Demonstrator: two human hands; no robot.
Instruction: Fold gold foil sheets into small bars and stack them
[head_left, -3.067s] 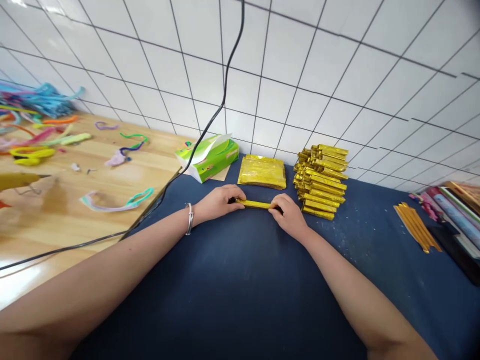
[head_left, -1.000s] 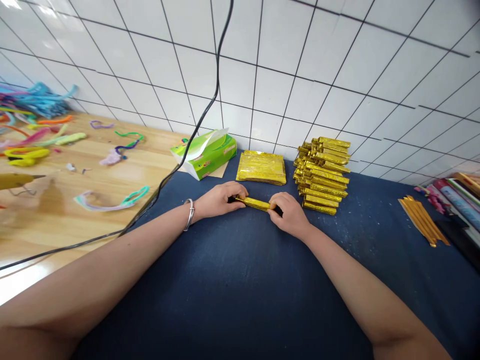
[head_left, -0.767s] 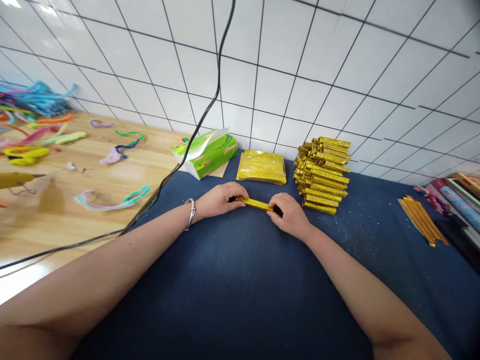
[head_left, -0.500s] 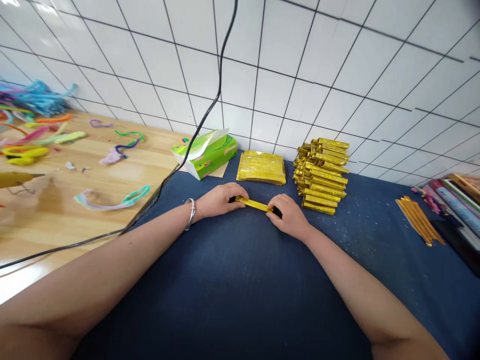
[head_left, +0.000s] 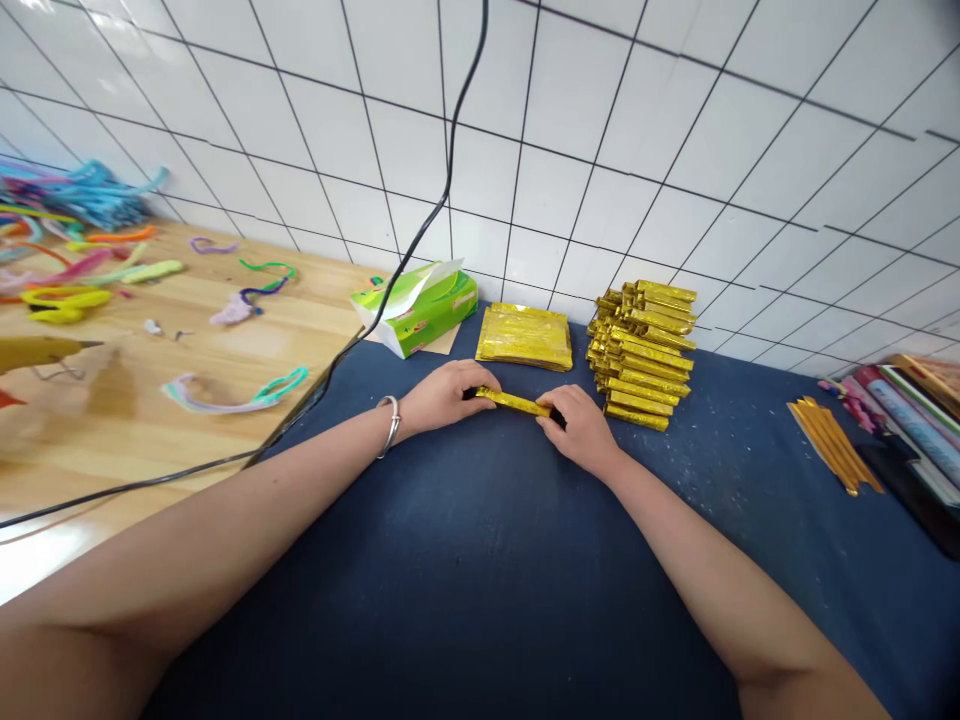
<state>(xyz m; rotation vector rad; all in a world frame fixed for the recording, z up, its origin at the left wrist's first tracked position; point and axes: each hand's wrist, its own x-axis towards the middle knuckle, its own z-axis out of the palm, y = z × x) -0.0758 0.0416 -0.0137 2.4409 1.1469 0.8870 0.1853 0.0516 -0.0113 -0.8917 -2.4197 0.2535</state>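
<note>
A narrow gold strip (head_left: 514, 402) spans the gap between my two hands over the dark blue surface. My left hand (head_left: 452, 394), with a silver bangle at the wrist, pinches its left end. Its right end is gripped between the thumb and fingers of my right hand (head_left: 576, 425). Just behind the strip lies a flat stack of gold sheets (head_left: 523, 337). To the right of that stack, a pile of folded gold pieces (head_left: 643, 355) rises against the tiled wall.
A green tissue box (head_left: 427, 308) stands behind my left hand. The black cable (head_left: 420, 235) hangs down and runs left across the wooden table (head_left: 225, 425), which holds colourful pipe cleaners. Orange-gold strips (head_left: 834, 445) and books (head_left: 919, 420) lie at the right.
The view has shifted slightly. Both hands still hold the gold strip, whose visible face looks slightly turned.
</note>
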